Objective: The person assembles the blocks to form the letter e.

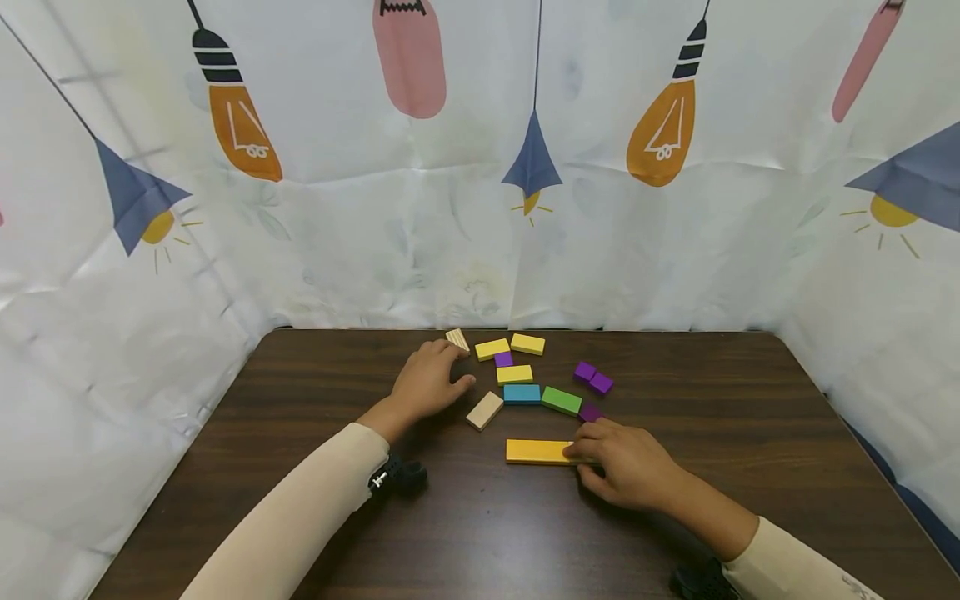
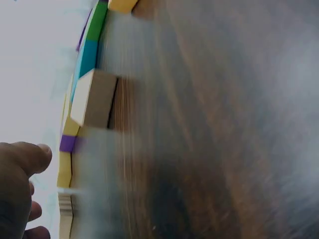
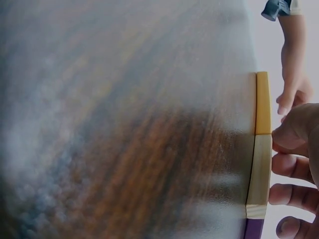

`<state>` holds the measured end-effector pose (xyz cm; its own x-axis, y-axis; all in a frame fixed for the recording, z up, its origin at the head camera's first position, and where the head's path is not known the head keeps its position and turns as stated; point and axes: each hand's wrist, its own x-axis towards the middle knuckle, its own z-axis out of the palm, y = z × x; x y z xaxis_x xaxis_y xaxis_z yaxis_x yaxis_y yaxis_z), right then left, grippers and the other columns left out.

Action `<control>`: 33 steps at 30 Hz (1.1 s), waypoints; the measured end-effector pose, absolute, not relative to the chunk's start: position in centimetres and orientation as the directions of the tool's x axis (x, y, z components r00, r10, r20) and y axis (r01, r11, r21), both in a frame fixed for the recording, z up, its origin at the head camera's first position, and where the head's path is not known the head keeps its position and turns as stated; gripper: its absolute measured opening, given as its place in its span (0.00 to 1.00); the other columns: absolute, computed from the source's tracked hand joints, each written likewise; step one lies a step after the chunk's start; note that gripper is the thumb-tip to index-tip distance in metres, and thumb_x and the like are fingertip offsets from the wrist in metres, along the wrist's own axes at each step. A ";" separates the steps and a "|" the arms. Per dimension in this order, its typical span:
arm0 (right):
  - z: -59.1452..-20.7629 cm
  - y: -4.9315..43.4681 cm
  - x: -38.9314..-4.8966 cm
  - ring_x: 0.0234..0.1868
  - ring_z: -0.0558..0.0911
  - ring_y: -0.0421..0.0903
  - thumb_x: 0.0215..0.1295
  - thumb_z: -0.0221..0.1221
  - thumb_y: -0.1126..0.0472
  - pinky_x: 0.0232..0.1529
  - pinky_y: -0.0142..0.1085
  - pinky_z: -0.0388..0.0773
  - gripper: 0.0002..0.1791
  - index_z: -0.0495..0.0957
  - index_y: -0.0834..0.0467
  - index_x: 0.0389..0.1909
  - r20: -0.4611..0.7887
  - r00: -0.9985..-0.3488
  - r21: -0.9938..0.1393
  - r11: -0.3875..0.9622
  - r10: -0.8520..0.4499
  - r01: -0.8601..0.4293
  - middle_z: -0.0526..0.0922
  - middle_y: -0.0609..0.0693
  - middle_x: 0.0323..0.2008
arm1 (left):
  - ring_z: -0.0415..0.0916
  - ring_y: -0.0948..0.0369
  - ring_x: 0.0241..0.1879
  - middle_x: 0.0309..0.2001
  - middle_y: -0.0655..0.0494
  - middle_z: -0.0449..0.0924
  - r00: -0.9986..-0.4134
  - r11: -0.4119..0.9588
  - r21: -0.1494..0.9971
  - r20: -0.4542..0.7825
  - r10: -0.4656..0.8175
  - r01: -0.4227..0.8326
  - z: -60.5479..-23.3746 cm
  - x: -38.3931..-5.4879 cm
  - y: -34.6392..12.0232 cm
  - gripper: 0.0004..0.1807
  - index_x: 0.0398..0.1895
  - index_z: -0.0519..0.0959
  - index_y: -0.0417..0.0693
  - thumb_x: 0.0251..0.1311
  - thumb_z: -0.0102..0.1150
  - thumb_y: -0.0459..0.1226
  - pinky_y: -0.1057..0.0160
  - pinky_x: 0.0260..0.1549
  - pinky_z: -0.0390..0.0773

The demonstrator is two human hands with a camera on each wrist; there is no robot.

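Note:
My left hand (image 1: 427, 379) is held over the table, thumb spread from loosely bent fingers. Its fingertips are close to a plain wooden block (image 1: 457, 340); in the left wrist view a gap shows between the fingers and that block (image 2: 65, 214). My right hand (image 1: 630, 462) rests its fingertips on a row of blocks. An orange-yellow block (image 1: 536, 452) sticks out to its left. In the right wrist view a plain wooden block (image 3: 259, 174) adjoins the orange-yellow one (image 3: 262, 102) end to end under the fingertips, and a purple block (image 3: 253, 229) follows.
Between the hands lie a tilted plain block (image 1: 485, 411), a blue block (image 1: 522, 394), a green block (image 1: 561, 401) and a purple block (image 1: 590, 412). Farther back are several yellow blocks (image 1: 514, 375) and two purple cubes (image 1: 585, 372). A printed curtain (image 1: 480, 250) surrounds the dark table (image 1: 337, 367).

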<state>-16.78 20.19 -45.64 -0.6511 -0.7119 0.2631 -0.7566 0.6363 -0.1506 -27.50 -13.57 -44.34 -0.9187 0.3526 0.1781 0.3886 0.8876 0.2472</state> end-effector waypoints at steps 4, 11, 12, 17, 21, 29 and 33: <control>-45.6 20.2 -16.8 0.40 0.79 0.38 0.62 0.68 0.57 0.32 0.35 0.80 0.10 0.88 0.49 0.45 0.264 -0.652 -0.150 0.637 -0.711 -0.756 0.81 0.40 0.41 | 0.67 0.41 0.65 0.66 0.38 0.71 -0.936 0.909 0.234 0.156 0.315 0.345 -44.4 -28.5 -13.8 0.34 0.66 0.72 0.37 0.66 0.66 0.51 0.39 0.62 0.68; -45.7 20.2 -16.7 0.39 0.78 0.38 0.62 0.68 0.58 0.31 0.33 0.79 0.11 0.88 0.49 0.45 0.277 -0.648 -0.155 0.632 -0.710 -0.759 0.81 0.40 0.41 | 0.61 0.38 0.71 0.70 0.35 0.66 -0.946 0.921 0.218 0.099 0.309 0.323 -44.7 -29.9 -14.0 0.38 0.71 0.67 0.34 0.69 0.64 0.51 0.39 0.67 0.63; -45.8 20.2 -16.7 0.39 0.78 0.38 0.62 0.68 0.58 0.31 0.33 0.79 0.11 0.88 0.49 0.45 0.277 -0.648 -0.156 0.633 -0.709 -0.759 0.81 0.40 0.41 | 0.60 0.38 0.71 0.70 0.35 0.66 -0.947 0.922 0.217 0.089 0.309 0.321 -44.8 -30.1 -14.1 0.38 0.72 0.66 0.34 0.69 0.63 0.51 0.39 0.67 0.63; -45.8 20.3 -16.8 0.40 0.78 0.38 0.62 0.68 0.57 0.32 0.34 0.79 0.11 0.88 0.49 0.46 0.271 -0.652 -0.157 0.636 -0.708 -0.756 0.81 0.40 0.41 | 0.58 0.39 0.73 0.73 0.37 0.62 -0.954 0.930 0.214 0.046 0.297 0.300 -45.1 -30.6 -14.3 0.39 0.75 0.63 0.36 0.71 0.60 0.51 0.40 0.68 0.62; -45.8 20.2 -16.8 0.41 0.79 0.39 0.62 0.68 0.57 0.33 0.34 0.80 0.11 0.88 0.49 0.46 0.267 -0.654 -0.163 0.636 -0.707 -0.754 0.82 0.41 0.42 | 0.57 0.39 0.73 0.75 0.37 0.60 -0.955 0.931 0.217 0.032 0.295 0.294 -45.1 -30.8 -14.5 0.39 0.76 0.63 0.38 0.71 0.60 0.51 0.39 0.68 0.61; -45.7 20.1 -16.8 0.42 0.79 0.39 0.63 0.68 0.57 0.34 0.35 0.81 0.11 0.88 0.49 0.46 0.256 -0.659 -0.166 0.639 -0.707 -0.751 0.82 0.41 0.43 | 0.56 0.39 0.74 0.76 0.38 0.59 -0.958 0.933 0.223 0.018 0.285 0.282 -45.0 -30.7 -14.6 0.33 0.72 0.70 0.41 0.71 0.60 0.51 0.38 0.68 0.61; -45.7 20.2 -16.8 0.41 0.79 0.39 0.63 0.68 0.57 0.33 0.35 0.80 0.11 0.88 0.49 0.46 0.263 -0.654 -0.155 0.638 -0.709 -0.754 0.82 0.41 0.42 | 0.58 0.39 0.73 0.74 0.38 0.62 -0.956 0.931 0.220 0.032 0.291 0.291 -45.0 -30.7 -14.7 0.29 0.68 0.73 0.42 0.72 0.60 0.50 0.37 0.67 0.62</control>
